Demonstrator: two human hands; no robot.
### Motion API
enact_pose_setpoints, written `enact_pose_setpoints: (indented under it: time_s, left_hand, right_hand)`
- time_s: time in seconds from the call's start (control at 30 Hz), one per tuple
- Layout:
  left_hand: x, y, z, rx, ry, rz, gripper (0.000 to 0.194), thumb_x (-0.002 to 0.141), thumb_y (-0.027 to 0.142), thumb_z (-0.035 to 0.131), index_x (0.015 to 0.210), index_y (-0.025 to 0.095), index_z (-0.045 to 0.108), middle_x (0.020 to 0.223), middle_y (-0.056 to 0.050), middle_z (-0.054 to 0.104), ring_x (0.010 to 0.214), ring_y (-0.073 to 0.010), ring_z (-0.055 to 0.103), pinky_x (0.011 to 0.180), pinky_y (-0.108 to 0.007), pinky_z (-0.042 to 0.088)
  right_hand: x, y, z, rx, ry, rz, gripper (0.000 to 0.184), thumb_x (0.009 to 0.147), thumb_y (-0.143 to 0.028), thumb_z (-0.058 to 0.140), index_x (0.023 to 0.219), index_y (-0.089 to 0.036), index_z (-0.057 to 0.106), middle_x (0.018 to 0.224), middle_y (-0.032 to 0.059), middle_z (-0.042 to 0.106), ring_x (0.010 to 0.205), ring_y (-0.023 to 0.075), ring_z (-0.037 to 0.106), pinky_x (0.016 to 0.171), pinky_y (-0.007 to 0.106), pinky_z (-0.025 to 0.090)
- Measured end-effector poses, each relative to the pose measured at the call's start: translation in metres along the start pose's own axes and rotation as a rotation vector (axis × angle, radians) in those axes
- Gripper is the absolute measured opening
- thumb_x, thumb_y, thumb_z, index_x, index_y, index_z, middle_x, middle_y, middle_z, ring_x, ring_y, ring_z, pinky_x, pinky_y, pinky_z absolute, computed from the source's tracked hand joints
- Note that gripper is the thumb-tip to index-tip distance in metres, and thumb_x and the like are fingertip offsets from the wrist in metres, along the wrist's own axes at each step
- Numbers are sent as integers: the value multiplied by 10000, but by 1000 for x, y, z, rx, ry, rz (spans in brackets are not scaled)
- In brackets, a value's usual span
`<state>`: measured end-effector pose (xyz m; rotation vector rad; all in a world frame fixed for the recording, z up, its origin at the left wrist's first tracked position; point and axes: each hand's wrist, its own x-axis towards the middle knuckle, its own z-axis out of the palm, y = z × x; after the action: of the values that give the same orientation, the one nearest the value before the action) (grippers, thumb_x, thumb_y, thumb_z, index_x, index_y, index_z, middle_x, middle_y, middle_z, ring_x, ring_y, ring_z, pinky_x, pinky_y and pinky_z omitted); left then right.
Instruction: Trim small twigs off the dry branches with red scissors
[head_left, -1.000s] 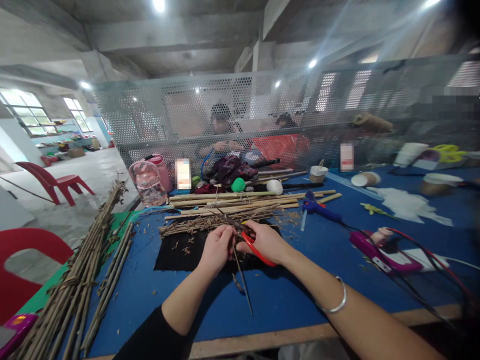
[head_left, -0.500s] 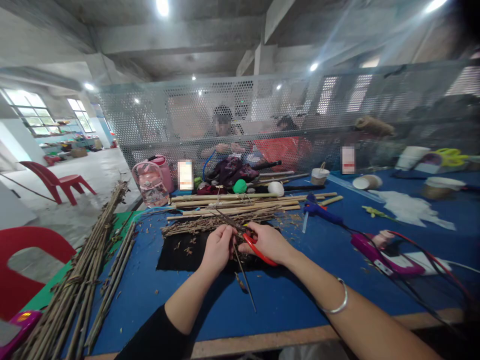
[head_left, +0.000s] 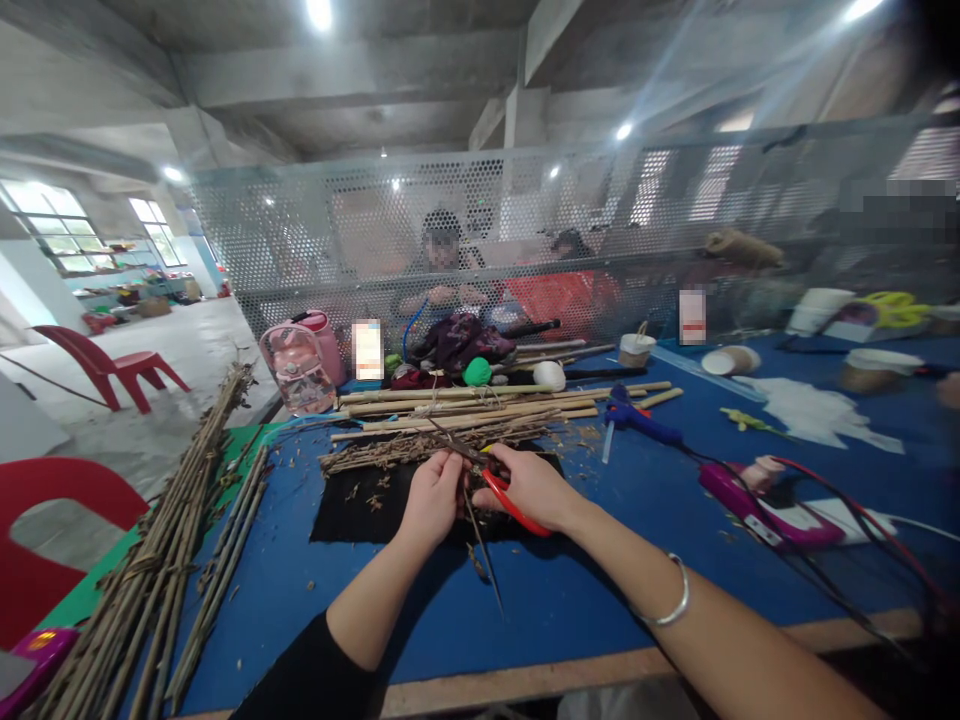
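Note:
In the head view my left hand pinches a thin twig, whose lower end points down toward the table's front. My right hand is closed round scissors with red handles. Their dark blades reach left past my left fingertips, close to the twig. Whether the blades touch it is hard to see. Beneath both hands lies a black cloth scattered with dry leaf bits. Just behind it rests a row of thin brown twigs.
Pale sticks lie behind the twigs. Long branches cover the table's left side. A blue glue gun and a purple power strip with cables are at right. A perforated metal screen stands behind, with people beyond.
The view has shifted slightly. The twig's lower end has moved a little up and left, while both hands keep their hold near the same spot.

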<state>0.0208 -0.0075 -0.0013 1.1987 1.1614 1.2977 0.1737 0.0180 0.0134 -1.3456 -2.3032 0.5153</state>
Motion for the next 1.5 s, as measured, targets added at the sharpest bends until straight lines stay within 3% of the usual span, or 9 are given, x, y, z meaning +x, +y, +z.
enact_pose_setpoints:
  time_s: [0.3,0.5,0.7,0.9,1.23,1.43,1.5]
  left_hand:
    - [0,0,-1,-17,13,-6,309,777,459,456,689,164,489,460,66,393,328,-52,316,319,-176,262]
    - [1,-1,-3,-3,28,10,339,740,500,504,662,172,466,418,84,342,322,-50,300,318,-170,260]
    - [0,2,-3,15,51,-10,335,721,496,533,675,172,462,390,89,359,312,-51,311,312,-166,259]
    - [2,-1,-2,-20,39,-10,336,681,477,588,675,162,471,427,88,395,315,-41,317,314,-168,266]
    - [3,-3,-2,13,38,-32,336,681,471,591,653,152,490,432,77,411,332,-45,339,326,-174,289]
    - [4,-2,-5,7,-6,-52,350,686,477,589,817,160,517,438,89,413,332,-49,335,321,-167,293]
    - [3,-1,-6,39,-32,-110,349,677,482,595,776,154,530,430,77,429,338,-50,349,325,-164,299]
  right_hand:
    - [4,4,2,-92,9,44,409,601,-595,617,718,-210,546,656,0,589,549,124,477,485,215,266]
    - [4,4,-4,-132,-3,41,423,599,-576,628,810,-215,564,711,14,613,605,144,522,509,218,277]
    - [1,1,-11,-53,-27,36,456,638,-538,618,945,-211,539,775,27,613,661,156,533,552,228,307]
    - [2,2,-6,1,-20,-16,425,602,-515,663,850,-206,511,811,18,589,674,144,500,567,225,313]
    - [3,5,-3,37,-73,26,394,599,-538,653,788,-213,538,748,5,601,617,131,504,537,218,303]
    - [4,8,0,50,-22,75,366,621,-491,649,855,-224,562,732,7,619,636,148,537,553,225,327]
    - [5,9,-1,43,0,85,355,639,-473,637,880,-222,564,749,15,623,657,155,545,565,228,336]
